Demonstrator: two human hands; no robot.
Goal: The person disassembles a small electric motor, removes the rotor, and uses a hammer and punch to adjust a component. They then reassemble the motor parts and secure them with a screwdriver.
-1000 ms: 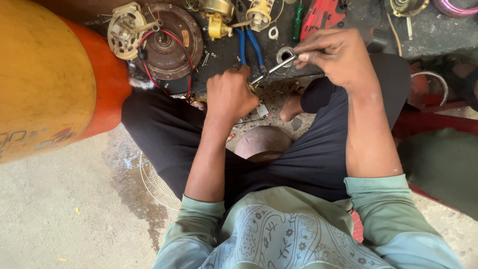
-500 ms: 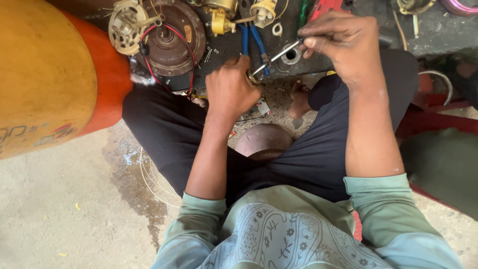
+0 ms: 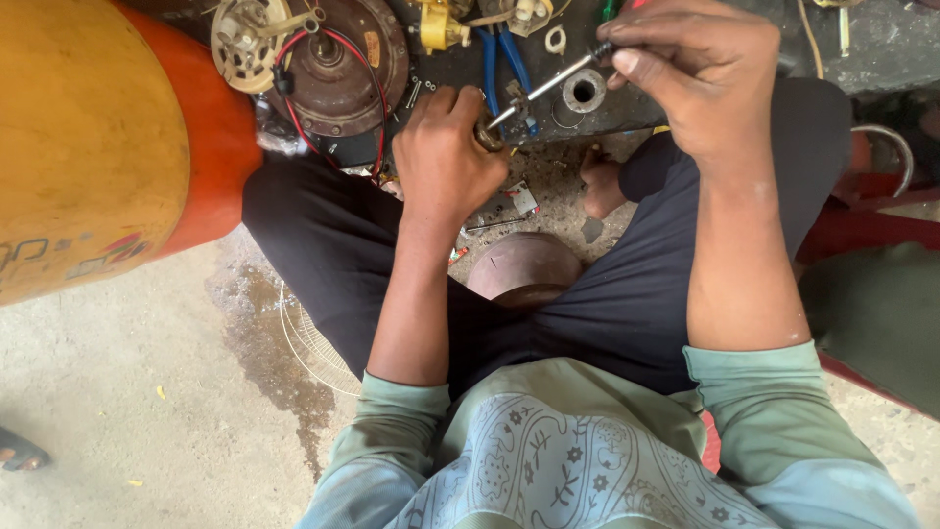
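Floor: stained concrete floor point(image 3: 117, 411).
Left hand point(image 3: 446, 162): clenched on a small metal part point(image 3: 487, 137).
Right hand point(image 3: 700, 73): pinched a screwdriver point(image 3: 553, 83).

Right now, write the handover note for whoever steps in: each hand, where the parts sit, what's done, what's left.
Left hand: closed around a small part, steadying it over the lap.
Right hand: gripping a screwdriver, tip set against that part.
Brown motor housing with red wires lies on the dark board ahead; blue-handled pliers and a metal ring beside it.
Done: tool seated.
Left: how far the fastening has gone cannot be told.
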